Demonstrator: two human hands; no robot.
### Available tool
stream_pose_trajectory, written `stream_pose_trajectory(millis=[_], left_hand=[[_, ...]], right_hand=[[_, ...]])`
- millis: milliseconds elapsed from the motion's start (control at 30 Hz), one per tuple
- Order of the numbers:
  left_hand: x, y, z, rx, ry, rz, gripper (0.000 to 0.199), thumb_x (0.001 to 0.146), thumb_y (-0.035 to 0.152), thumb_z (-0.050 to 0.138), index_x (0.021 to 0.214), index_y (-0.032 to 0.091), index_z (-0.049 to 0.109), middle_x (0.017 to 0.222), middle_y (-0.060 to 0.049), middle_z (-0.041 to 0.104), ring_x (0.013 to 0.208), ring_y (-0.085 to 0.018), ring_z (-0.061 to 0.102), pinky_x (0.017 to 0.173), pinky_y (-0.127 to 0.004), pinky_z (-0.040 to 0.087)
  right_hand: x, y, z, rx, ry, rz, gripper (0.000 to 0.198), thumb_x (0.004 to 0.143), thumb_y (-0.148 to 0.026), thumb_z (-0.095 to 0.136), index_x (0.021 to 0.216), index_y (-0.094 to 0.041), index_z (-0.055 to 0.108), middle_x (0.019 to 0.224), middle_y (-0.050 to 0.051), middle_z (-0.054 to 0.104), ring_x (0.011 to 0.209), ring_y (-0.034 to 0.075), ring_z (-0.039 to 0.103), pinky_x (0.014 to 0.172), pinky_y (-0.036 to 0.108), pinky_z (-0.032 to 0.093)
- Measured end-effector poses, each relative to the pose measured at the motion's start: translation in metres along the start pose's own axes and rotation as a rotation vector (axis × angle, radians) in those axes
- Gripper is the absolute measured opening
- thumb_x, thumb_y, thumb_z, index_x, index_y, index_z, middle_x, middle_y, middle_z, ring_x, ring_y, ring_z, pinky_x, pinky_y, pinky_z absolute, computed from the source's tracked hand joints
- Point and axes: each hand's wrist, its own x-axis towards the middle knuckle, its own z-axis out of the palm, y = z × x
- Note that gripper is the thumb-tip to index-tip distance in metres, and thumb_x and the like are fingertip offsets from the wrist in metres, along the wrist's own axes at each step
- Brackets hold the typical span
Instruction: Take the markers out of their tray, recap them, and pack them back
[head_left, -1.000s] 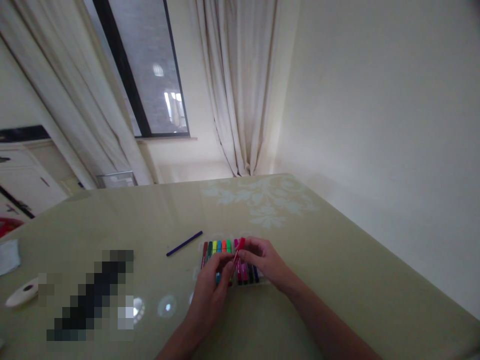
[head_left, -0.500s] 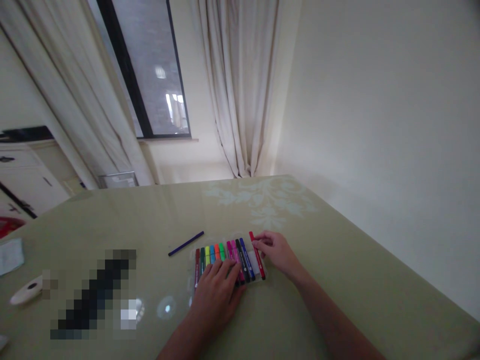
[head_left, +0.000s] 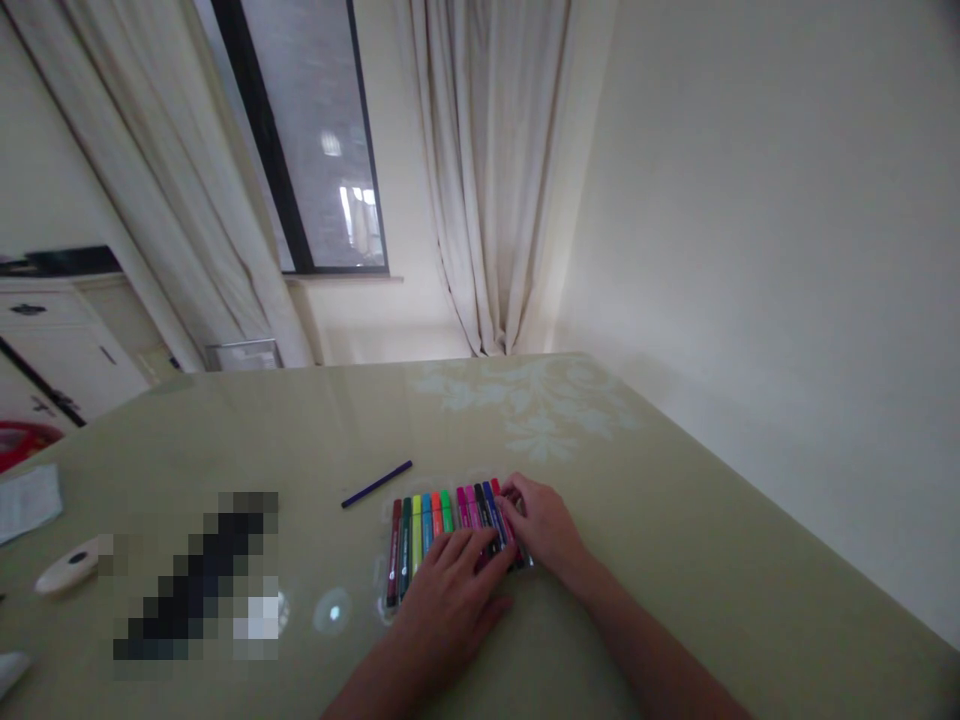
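Observation:
A clear plastic case (head_left: 384, 600) lies on the table and holds a row of coloured markers, among them a dark red marker (head_left: 394, 550) at the left end and a yellow marker (head_left: 416, 525). Across the front of the row rests my left hand (head_left: 457, 585), its fingers stretched over the markers and hiding their lower parts. At the right end, a red marker (head_left: 496, 487) lies beside the blue marker (head_left: 487, 492). The curled fingers of my right hand (head_left: 541, 515) grip the red marker and cover part of it. Behind the case, a dark purple marker (head_left: 377, 484) lies loose.
On the left of the table (head_left: 300, 430) are a pale oval object (head_left: 71, 565) with a dark spot, a folded light cloth (head_left: 30, 502) and a pixelated dark patch. A wall (head_left: 750, 350) runs along the right edge. Curtains (head_left: 495, 180) hang behind.
My right hand has moved the red marker left, against the blue one. My left hand has slid slightly right over the row. The view has shifted a little.

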Motion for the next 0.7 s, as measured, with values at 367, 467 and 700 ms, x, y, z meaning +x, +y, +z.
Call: stream_pose_trajectory(millis=[367,467,700], left_hand=[[0.002,0.004,0.001,-0.046,0.025,-0.053,0.043,0.095,0.035,0.063,0.138,0.035,0.059,0.140,-0.004,0.063,0.125,-0.030,0.057,0.108,-0.053,0.046],[0.005,-0.016,-0.008,-0.184,0.097,-0.120,0.037,0.103,0.035,0.048,0.138,0.031,0.060,0.136,-0.005,0.065,0.122,-0.025,0.060,0.106,-0.045,0.049],[-0.011,-0.105,-0.024,0.105,0.320,-0.774,0.042,0.102,0.025,0.034,0.132,0.017,0.063,0.131,-0.013,0.065,0.119,-0.032,0.057,0.103,-0.051,0.046]], right_hand=[[0.002,0.007,0.009,-0.056,0.055,-0.065,0.014,0.089,-0.025,0.061,0.075,-0.022,0.063,0.075,0.003,0.066,0.069,0.017,0.055,0.066,0.029,0.036],[0.004,0.008,0.005,0.041,0.062,-0.043,0.017,0.091,-0.028,0.059,0.077,-0.021,0.066,0.072,0.003,0.067,0.067,0.017,0.056,0.065,0.029,0.037],[0.006,0.006,-0.006,0.214,0.158,0.013,0.021,0.093,-0.033,0.058,0.081,-0.020,0.070,0.075,0.004,0.071,0.068,0.018,0.063,0.065,0.029,0.043]])
